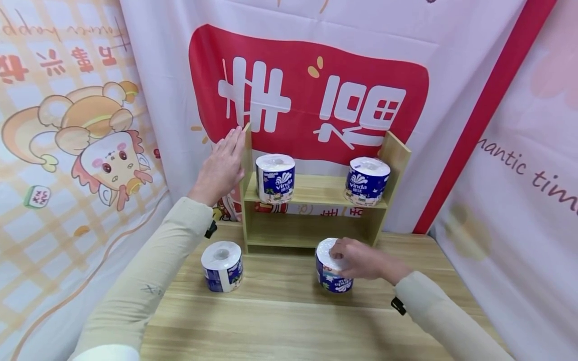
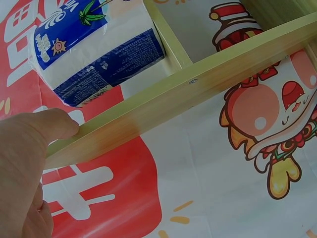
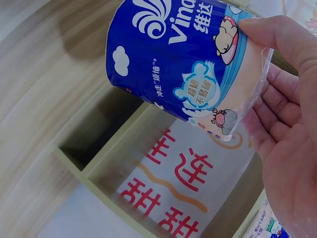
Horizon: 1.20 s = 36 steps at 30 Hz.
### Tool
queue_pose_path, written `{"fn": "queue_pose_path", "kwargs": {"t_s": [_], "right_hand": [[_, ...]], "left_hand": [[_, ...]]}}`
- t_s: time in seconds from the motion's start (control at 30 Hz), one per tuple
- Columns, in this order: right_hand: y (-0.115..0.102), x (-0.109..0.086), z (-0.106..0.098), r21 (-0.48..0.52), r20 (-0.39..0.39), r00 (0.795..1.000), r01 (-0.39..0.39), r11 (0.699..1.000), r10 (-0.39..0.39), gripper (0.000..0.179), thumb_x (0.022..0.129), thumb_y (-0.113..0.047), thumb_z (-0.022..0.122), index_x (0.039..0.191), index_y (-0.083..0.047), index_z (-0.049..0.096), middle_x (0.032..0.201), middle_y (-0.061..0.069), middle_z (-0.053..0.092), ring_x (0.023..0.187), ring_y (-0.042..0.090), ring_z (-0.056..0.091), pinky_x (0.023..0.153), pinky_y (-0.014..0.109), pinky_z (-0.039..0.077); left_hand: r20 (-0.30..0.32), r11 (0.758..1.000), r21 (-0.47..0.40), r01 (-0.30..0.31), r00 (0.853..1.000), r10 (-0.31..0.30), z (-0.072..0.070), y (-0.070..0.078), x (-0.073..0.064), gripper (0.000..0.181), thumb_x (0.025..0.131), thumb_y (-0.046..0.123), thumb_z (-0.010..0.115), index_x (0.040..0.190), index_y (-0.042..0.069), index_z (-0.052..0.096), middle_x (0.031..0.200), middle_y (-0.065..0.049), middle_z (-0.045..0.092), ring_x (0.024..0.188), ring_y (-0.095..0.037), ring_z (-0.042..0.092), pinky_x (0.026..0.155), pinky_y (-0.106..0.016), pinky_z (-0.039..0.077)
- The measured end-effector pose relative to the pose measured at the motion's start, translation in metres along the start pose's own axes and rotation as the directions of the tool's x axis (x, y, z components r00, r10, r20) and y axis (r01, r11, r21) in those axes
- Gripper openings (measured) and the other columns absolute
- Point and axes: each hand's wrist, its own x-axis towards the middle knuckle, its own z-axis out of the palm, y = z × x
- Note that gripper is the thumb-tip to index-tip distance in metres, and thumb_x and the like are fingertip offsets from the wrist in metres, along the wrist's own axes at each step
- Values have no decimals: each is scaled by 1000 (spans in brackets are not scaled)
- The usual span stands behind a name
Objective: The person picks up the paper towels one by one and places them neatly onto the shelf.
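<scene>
In the head view, a small wooden two-tier shelf (image 1: 311, 235) stands on the table. My left hand (image 1: 223, 168) holds the upper part of its left side panel (image 2: 143, 116), the thumb on one side and the fingers partly hidden behind. My right hand (image 1: 363, 260) grips a blue-and-white wrapped toilet roll (image 1: 333, 278) in front of the shelf. Its printed brand name is upside down in the head view. In the right wrist view the thumb presses on the wrapper (image 3: 163, 64). Whether this roll touches the table is unclear.
Two more wrapped rolls stand on the upper tier, a left roll (image 1: 275, 180) and a right roll (image 1: 368, 181). Another roll (image 1: 222, 268) stands on the wooden table (image 1: 253, 326) at front left. A printed cloth (image 1: 316, 30) hangs behind the shelf.
</scene>
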Motion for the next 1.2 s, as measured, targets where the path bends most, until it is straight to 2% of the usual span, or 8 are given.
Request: {"fn": "queue_pose_path", "kwargs": {"t_s": [0.2,0.5,0.73,0.97,1.2], "right_hand": [[3,0,-6,-30,-21,1000,-5,1000,4,40,83,-12,86,119,-4,71,115,7,71,102,17,64,85,31,62],[8,7,-21,-49,-32,999,-41,998,40,41,84,-12,86,121,-4,71,121,11,71,108,22,65,88,36,63],[10,15,-33,-59,-42,998,-44,997,41,39,84,-11,86,120,-4,71,118,10,71,105,21,65,86,35,62],[13,19,-37,-55,-67,997,-32,998,28,38,85,-11,85,120,-3,71,119,11,71,106,22,65,84,34,61],[21,23,-37,-40,-73,995,-65,997,62,37,86,-11,85,119,-4,71,118,10,71,105,20,64,84,35,59]], "left_hand": [[-15,1000,8,-9,1000,9,1,1,1,94,97,16,73,168,-1,14,176,-20,22,164,-36,23,132,-52,28],[-1,1000,10,2,1000,-2,0,1,1,92,98,17,72,168,-1,15,177,-19,19,165,-36,20,132,-51,26],[9,1000,4,6,1000,-6,-1,0,1,93,98,17,72,168,0,13,177,-19,17,165,-36,19,133,-52,25],[10,1000,2,7,1000,-7,-1,0,1,97,98,16,72,169,2,9,177,-19,18,165,-35,19,133,-52,25],[9,1000,-5,8,1000,-8,-2,1,0,96,97,15,73,169,1,10,177,-18,18,165,-35,19,133,-52,25]]}}
